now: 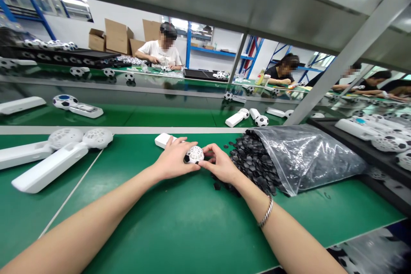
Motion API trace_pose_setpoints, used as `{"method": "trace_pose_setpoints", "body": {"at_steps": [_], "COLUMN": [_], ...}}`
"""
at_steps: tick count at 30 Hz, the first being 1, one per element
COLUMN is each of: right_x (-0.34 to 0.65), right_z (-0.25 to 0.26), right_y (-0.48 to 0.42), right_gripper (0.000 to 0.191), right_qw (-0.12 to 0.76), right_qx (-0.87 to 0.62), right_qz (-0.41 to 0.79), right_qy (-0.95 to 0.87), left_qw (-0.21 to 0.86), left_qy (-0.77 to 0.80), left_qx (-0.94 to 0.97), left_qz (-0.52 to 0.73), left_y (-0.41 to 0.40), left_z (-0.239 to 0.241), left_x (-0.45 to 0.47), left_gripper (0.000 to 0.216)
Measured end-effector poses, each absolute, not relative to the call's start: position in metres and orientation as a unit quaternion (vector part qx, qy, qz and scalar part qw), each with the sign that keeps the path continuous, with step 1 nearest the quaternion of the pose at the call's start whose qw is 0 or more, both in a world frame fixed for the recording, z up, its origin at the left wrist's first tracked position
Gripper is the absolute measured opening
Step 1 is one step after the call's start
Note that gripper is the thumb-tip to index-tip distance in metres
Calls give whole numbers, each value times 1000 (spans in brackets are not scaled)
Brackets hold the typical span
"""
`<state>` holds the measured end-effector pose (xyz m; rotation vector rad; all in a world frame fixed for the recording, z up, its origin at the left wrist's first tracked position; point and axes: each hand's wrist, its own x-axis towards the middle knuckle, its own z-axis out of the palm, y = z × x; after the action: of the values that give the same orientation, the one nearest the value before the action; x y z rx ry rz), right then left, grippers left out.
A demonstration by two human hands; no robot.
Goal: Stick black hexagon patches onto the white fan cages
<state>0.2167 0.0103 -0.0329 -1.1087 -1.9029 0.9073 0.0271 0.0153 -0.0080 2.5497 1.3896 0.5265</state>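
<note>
A white hand-held fan [192, 153] with a ball-shaped grille head lies on the green table [180, 222], its handle pointing away to the left. My left hand [173, 159] is wrapped round the head and neck of the fan. My right hand [220, 163] pinches at the right side of the head, fingertips pressed on the grille; what is between them is too small to tell. Just right of my hands spills a heap of small black hexagon pieces [253, 165] from a clear plastic bag [305, 156].
Two white fans [54, 154] lie at the left of the table. More fans with black-and-white heads [77, 106] lie on the belt behind. A dark tray of fans [375, 132] stands at the right. Other people sit working at far tables [160, 53].
</note>
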Motion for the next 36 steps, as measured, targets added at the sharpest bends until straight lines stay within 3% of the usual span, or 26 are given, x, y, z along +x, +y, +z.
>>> {"method": "trace_pose_setpoints", "body": {"at_steps": [5, 11, 16, 22, 25, 30, 32, 36], "right_x": [219, 219, 217, 249, 263, 262, 259, 257], "right_z": [-35, -34, -29, -23, -27, -30, -29, -24], "right_y": [13, 11, 13, 35, 42, 44, 44, 42], "right_gripper": [35, 33, 32, 26, 20, 20, 21, 21], "right_qw": [361, 344, 333, 230, 187, 138, 138, 174], "right_qx": [-386, -365, -398, -626, -650, -654, -656, -645], "right_qz": [436, 416, 308, 11, -8, -19, -21, -12], "right_qy": [-728, -758, -798, -745, -736, -743, -742, -744], "left_qw": [91, 98, 96, 79, 71, 179, 210, 242], "left_qy": [460, 447, 398, 436, 435, 387, 423, 435], "left_qx": [865, 868, 889, 868, 870, 891, 864, 840], "left_qz": [179, 191, 208, 222, 220, 159, 176, 215], "left_y": [17, 16, 17, 17, 19, 17, 13, 8], "left_z": [-6, -5, -5, -16, -16, -10, -10, -10], "left_x": [26, 29, 27, 26, 25, 24, 29, 36], "left_gripper": [64, 57, 45, 69, 64, 68, 70, 53]}}
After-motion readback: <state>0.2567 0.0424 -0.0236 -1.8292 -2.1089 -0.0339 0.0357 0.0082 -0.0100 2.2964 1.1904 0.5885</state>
